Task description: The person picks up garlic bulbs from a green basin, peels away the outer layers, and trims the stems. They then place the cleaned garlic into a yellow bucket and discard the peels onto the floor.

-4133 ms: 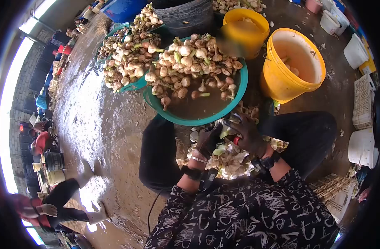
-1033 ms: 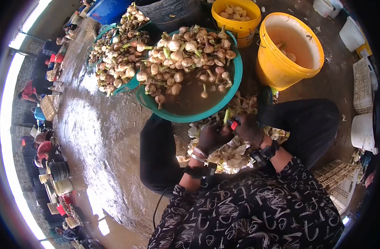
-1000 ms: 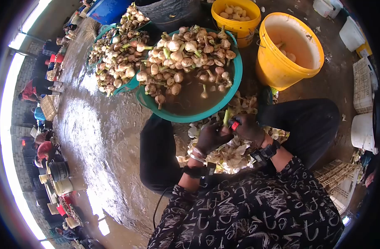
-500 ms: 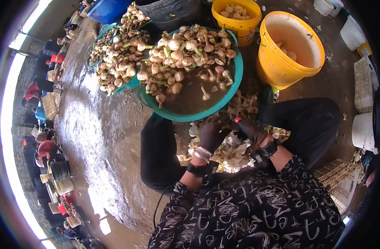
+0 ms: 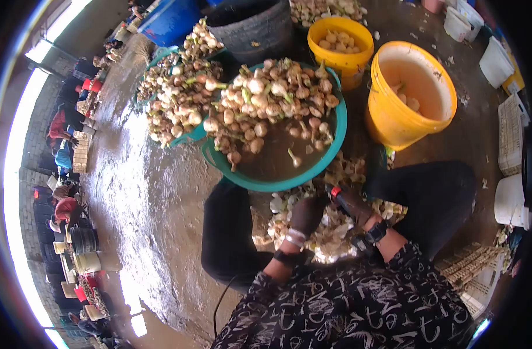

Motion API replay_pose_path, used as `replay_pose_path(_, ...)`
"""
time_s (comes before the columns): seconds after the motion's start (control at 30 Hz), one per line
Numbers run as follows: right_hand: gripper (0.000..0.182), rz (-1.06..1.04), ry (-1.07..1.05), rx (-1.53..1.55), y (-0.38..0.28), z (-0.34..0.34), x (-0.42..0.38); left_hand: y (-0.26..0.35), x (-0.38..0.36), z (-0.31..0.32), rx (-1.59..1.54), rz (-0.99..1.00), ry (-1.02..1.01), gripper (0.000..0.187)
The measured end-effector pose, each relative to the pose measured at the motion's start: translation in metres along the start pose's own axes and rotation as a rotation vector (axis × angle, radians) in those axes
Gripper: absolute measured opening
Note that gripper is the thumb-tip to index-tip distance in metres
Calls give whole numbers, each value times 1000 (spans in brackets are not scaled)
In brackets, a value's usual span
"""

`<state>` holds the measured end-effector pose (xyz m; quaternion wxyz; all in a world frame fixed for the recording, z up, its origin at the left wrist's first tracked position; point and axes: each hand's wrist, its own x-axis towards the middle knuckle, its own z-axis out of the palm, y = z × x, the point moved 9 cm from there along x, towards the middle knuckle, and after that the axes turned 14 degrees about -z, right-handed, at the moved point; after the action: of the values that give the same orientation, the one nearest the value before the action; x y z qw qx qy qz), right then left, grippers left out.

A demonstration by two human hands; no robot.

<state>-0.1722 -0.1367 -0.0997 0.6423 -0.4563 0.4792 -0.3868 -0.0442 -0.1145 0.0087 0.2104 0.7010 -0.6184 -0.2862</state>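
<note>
My left hand [image 5: 308, 215], in a dark glove, is closed with its fingertips turned away; whatever it holds is hidden. Close beside it, my right hand [image 5: 354, 208], also gloved, wraps round a small tool with a red-and-black handle [image 5: 336, 192]; its working end does not show. Both hands are low between my bent knees, over a heap of pale papery peelings [image 5: 330, 235]. Just beyond them stands a teal tub [image 5: 272, 185] of garlic bulbs [image 5: 266, 96], some lying in murky water.
Another teal tub [image 5: 187, 137] heaped with bulbs adjoins on the left. A yellow bucket [image 5: 388, 125] with a few peeled bulbs and a smaller yellow bucket [image 5: 341, 60] of peeled bulbs stand ahead right. Behind is a black tub [image 5: 254, 38]. Wet floor [image 5: 138, 221] and other people lie left.
The view has tilted, so the tubs and buckets appear lower. My hands remain close together over the peelings, with the red-and-black tool still in the right.
</note>
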Motion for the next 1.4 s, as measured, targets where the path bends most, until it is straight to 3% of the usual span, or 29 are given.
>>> replay_pose_path(0.03, 48, 55, -27, -87, -40, 3, -15, 3, -1, 8, 202, 68, -47, 19)
replay_pose_path(0.1, 49, -2, -42, -390, -52, -1, -16, 6, -3, 5, 81, 118, -80, 21)
replay_pose_path(0.13, 49, -21, -38, -395, -56, 0, -17, 3, -2, 3, 69, 67, -78, 22)
replay_pose_path(0.2, 48, -41, 1, -725, -65, -8, -19, 3, 0, 1, 43, 14, -89, 25)
replay_pose_path(0.3, 46, -191, 18, -816, -70, -7, -18, 3, 0, 3, 65, 12, -93, 26)
replay_pose_path(0.37, 45, -153, 57, -722, -64, -13, -20, 10, -3, -4, -29, 53, -73, 28)
replay_pose_path(0.43, 42, -89, -102, -766, -63, -3, -21, 11, -3, -4, 23, 26, -85, 29)
replay_pose_path(0.5, 41, -56, -121, -711, -52, -3, -17, 9, -4, -5, -10, -8, -71, 33)
replay_pose_path(0.57, 38, -406, -65, -812, -63, 0, -12, 5, -1, -7, -46, -115, -123, 33)
replay_pose_path(0.6, 36, -707, -135, -855, -91, 13, -22, 7, -2, -11, -119, -143, -131, 33)
replay_pose_path(0.63, 31, -396, -160, -546, -69, 9, -11, 3, -1, -11, -146, -169, -108, 31)
replay_pose_path(0.73, 30, -561, -218, -328, -110, 25, -22, -37, 7, 1, -383, -253, -28, 27)
replay_pose_path(0.77, 30, -539, -224, -317, -113, 25, -26, -51, 4, 10, -632, -415, -172, 24)
replay_pose_path(0.83, 40, -206, -258, 88, -99, 25, -27, -48, -3, 13, -1122, -556, -317, 27)
replay_pose_path(0.9, 46, -146, -271, 165, -91, 26, -26, -51, -2, 8, -1112, -619, -344, 29)
replay_pose_path(0.97, 44, -335, -290, -31, -103, 26, -27, -35, -2, -2, -1112, -508, -347, 26)
replay_pose_path(1.03, 45, -393, -335, -3, -110, 31, -30, -45, -4, -7, -1091, -566, -338, 26)
replay_pose_path(1.1, 46, -450, -371, 27, -115, 35, -34, -10, -10, -48, -257, 206, 13, 36)
replay_pose_path(1.17, 53, -262, -392, 358, -103, 40, -34, -26, -10, -36, -258, 268, -14, 40)
replay_pose_path(1.2, 53, -257, -392, 359, -106, 43, -35, -31, -11, -40, -270, 214, 43, 38)
replay_pose_path(1.27, 54, -675, -276, -281, -140, 40, -38, -35, -11, -50, -283, 148, 156, 34)
replay_pose_path(1.3, 54, -676, -276, -279, -146, 44, -38, -28, -10, -52, -281, 149, 156, 34)
replay_pose_path(1.37, 46, -1082, -228, -815, -176, 61, -59, -53, -5, -18, -1226, -507, -259, 26)
replay_pose_path(1.4, 26, -1059, -172, -817, -166, 60, -57, -41, -6, -22, -1224, -508, -263, 26)
